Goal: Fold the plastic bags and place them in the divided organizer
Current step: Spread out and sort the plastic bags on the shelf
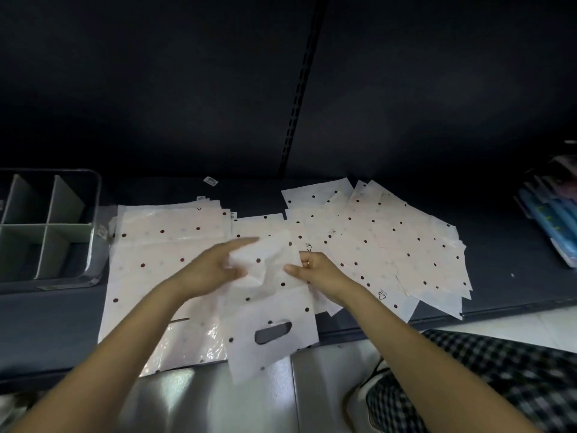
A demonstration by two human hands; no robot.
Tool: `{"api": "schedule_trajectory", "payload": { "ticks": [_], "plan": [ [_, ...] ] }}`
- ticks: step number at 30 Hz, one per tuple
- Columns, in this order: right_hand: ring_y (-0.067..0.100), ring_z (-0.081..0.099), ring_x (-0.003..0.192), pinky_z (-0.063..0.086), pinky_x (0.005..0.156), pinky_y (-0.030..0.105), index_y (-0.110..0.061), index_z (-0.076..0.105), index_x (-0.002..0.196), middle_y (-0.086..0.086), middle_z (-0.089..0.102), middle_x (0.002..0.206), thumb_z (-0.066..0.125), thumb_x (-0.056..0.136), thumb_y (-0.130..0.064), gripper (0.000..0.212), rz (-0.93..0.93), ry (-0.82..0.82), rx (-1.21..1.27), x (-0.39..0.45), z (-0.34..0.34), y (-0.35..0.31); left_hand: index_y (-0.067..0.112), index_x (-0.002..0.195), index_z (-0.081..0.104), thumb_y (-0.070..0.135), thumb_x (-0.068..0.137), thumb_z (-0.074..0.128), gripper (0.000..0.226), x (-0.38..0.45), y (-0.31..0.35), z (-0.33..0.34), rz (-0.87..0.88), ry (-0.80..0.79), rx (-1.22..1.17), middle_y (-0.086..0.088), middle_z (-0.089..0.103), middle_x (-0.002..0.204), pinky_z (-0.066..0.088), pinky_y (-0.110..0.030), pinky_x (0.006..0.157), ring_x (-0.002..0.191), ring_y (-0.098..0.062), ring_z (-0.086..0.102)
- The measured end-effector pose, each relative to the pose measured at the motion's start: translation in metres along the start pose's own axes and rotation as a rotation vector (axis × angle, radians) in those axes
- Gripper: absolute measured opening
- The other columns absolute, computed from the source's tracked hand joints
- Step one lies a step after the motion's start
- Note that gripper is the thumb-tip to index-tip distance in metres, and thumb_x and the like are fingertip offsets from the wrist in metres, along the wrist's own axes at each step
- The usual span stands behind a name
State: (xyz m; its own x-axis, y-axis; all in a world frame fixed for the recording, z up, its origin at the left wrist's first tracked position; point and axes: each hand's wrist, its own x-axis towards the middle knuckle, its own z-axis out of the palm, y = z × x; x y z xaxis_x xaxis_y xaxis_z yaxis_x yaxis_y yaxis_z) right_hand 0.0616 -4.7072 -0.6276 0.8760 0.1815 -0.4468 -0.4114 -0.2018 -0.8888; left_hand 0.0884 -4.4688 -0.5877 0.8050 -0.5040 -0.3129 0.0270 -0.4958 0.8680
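Note:
A white plastic bag with dark dots and a cut-out handle [268,310] is lifted over the dark shelf, its upper part bent over. My left hand [218,264] grips the bag's folded top-left part, blurred by motion. My right hand [307,267] pinches its right edge between thumb and fingers. A pile of larger dotted bags [156,260] lies flat to the left. Several smaller dotted bags [390,242] are spread out to the right. The divided organizer [93,195], with grey partitions, stands at the far left on the shelf.
A dark back wall with a slotted upright rail [299,89] rises behind the shelf. Blue packaged items [549,220] lie at the far right. Below the shelf edge are a pale floor, my checked trouser leg [499,379] and a shoe [374,379].

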Motion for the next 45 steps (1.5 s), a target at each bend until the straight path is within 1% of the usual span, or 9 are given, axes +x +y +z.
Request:
{"api": "schedule_trajectory", "payload": {
  "ticks": [4,10,16,21,28,33,37,40,45],
  "plan": [
    [0.000,0.064,0.071,0.050,0.066,0.013,-0.015,0.065,0.086,-0.016,0.069,0.076,0.060,0.092,-0.016,0.008,0.015,0.273,0.025,0.022,-0.001,0.002,0.023,0.138,0.045,0.017,0.086,0.067,0.057,0.005,-0.014,0.018,0.116,0.516,0.494,-0.002,0.047,0.142,0.036,-0.040,0.101,0.124,-0.029,0.044],
    [0.017,0.050,0.079,0.041,0.072,0.026,-0.007,0.057,0.096,0.002,0.053,0.084,0.062,0.089,-0.023,0.019,0.036,0.552,-0.255,0.041,-0.019,0.009,0.040,0.148,0.016,0.055,0.095,0.035,0.058,0.002,-0.050,0.067,0.096,0.054,0.828,0.007,-0.003,0.158,0.000,-0.035,0.118,0.146,-0.018,-0.002],
    [0.027,0.032,0.132,0.037,0.102,0.039,-0.014,0.036,0.141,0.008,0.036,0.146,0.060,0.089,-0.032,0.060,0.185,0.953,-0.800,-0.011,-0.121,0.056,0.045,0.139,-0.015,0.062,0.089,0.014,0.060,0.000,-0.073,0.076,0.087,0.012,0.934,0.006,-0.026,0.150,-0.010,-0.035,0.115,0.143,-0.020,-0.019],
    [0.036,0.048,0.114,0.046,0.086,0.040,-0.010,0.057,0.123,0.018,0.053,0.127,0.054,0.093,-0.034,0.039,0.381,0.963,-0.880,-0.043,-0.166,0.094,0.044,0.137,-0.018,0.076,0.058,-0.033,0.087,0.005,-0.068,0.077,0.082,-0.033,0.955,0.007,-0.030,0.146,-0.009,-0.036,0.116,0.137,-0.020,-0.026],
    [0.030,0.061,0.084,0.039,0.063,0.027,-0.006,0.067,0.097,0.012,0.069,0.092,0.054,0.094,-0.026,0.024,0.092,1.095,-0.666,-0.032,-0.139,0.060,0.042,0.147,0.002,0.059,0.094,0.025,0.061,0.006,-0.058,0.076,0.041,-0.007,0.937,0.008,-0.017,0.156,-0.009,-0.034,0.116,0.144,-0.016,-0.017],
    [0.013,0.061,0.077,0.044,0.068,0.019,-0.009,0.071,0.095,0.001,0.070,0.087,0.056,0.093,-0.018,0.018,-0.264,0.809,-0.372,-0.020,-0.059,0.003,0.032,0.143,0.034,0.060,0.081,0.051,0.070,0.000,-0.008,0.081,-0.049,0.127,0.035,0.014,0.033,0.147,0.026,-0.025,0.109,0.133,-0.009,0.034],
    [0.004,0.058,0.090,0.043,0.079,0.009,-0.013,0.072,0.101,-0.006,0.067,0.096,0.060,0.091,-0.019,0.017,-0.441,0.398,-0.401,-0.030,0.012,-0.018,0.012,0.141,0.037,0.055,0.069,0.067,0.088,-0.003,0.022,0.071,-0.212,0.122,-0.936,-0.003,0.052,0.136,0.047,-0.043,0.099,0.122,-0.019,0.052],
    [0.002,0.050,0.104,0.041,0.089,0.011,-0.017,0.072,0.105,-0.010,0.065,0.106,0.061,0.090,-0.025,0.020,-0.434,0.210,-0.406,-0.039,0.041,-0.019,-0.001,0.125,0.053,0.034,0.081,0.068,0.057,-0.007,0.026,0.060,-0.240,0.329,-1.145,-0.009,0.069,0.101,0.057,-0.035,0.076,0.095,-0.022,0.067],
    [0.019,0.046,0.124,0.041,0.099,0.029,-0.019,0.046,0.136,0.002,0.047,0.136,0.054,0.091,-0.046,0.053,0.076,0.519,0.152,-0.040,0.043,-0.023,0.009,0.124,0.053,0.006,0.092,0.055,0.032,-0.016,0.025,0.055,-0.191,0.489,-1.231,-0.010,0.066,0.113,0.054,-0.038,0.077,0.103,-0.026,0.063]
  ]
}}
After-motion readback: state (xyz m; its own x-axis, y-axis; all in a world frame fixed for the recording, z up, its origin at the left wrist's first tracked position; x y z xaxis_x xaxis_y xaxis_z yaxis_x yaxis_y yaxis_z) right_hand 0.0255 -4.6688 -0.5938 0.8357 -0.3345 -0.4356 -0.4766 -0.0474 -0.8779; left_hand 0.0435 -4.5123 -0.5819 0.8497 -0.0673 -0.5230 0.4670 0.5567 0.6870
